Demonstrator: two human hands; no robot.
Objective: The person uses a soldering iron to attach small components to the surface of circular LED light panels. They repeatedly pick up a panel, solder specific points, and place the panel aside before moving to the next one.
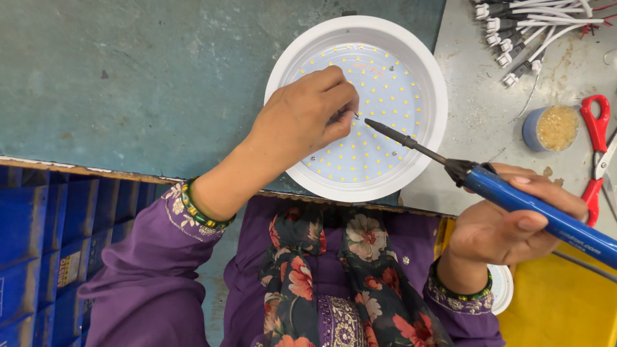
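White plastic forms the round lamp (357, 173) in the upper middle of the frame; its flat inner board carries many small yellow LED dots. It lies on a worn teal table (128, 77), near the table's front edge.

The left hand (302, 119) rests on the left part of the board, fingers pinched narrow on something very small at their tips; what it is, I cannot tell.

The right hand (511, 222), at the lower right, is closed around the blue handle of a soldering iron (488, 183). The dark tip of the iron points to the upper left and ends just beside the left fingertips, over the middle of the board.

At the upper right, a bunch of white wires (527, 32) with connectors lies on a grey surface. Below them stands a small blue pot (551, 128) with yellowish matter inside, and just beside it, at the right edge, lie red scissors (596, 128). Blue crates (38, 244) fill the lower left. Purple sleeves and a flowered scarf (347, 270) show at the bottom.
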